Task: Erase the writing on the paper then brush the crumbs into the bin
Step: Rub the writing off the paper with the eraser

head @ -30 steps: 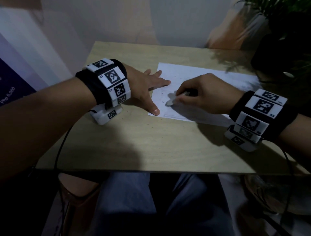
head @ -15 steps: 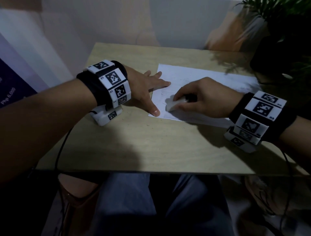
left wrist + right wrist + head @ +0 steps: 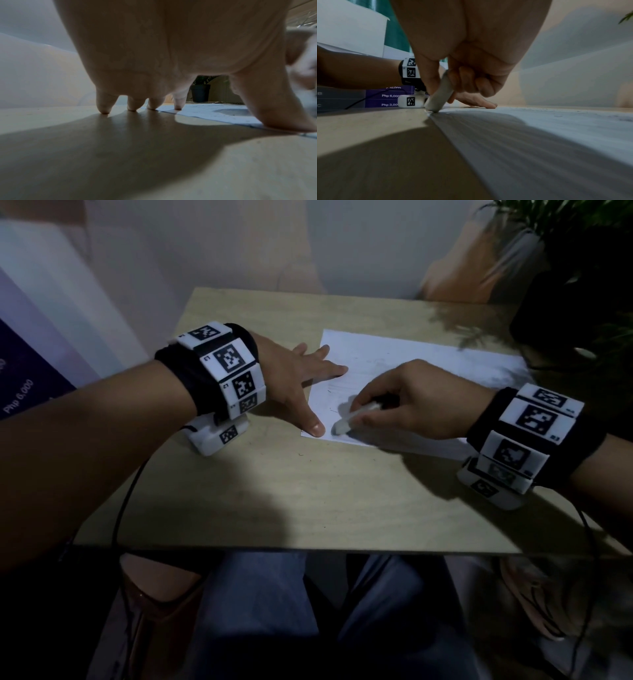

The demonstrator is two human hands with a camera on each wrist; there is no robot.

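Note:
A white sheet of paper with faint pencil marks lies on the wooden table. My left hand lies flat with fingers spread, thumb and forefinger pressing the sheet's left edge; in the left wrist view its fingertips touch the table and the paper. My right hand pinches a white eraser, whose tip rests on the sheet near its lower left corner. In the right wrist view the eraser stands tilted, tip down at the edge of the paper. No bin is in view.
A dark plant pot with green leaves stands at the table's far right corner, also seen as a plant pot in the left wrist view. A purple price sign stands left of the table. My knees are under the near edge.
The right hand has slid the eraser back and forth over the lower left part of the sheet, ending slightly nearer the bottom edge. The left hand has stayed pressed in place.

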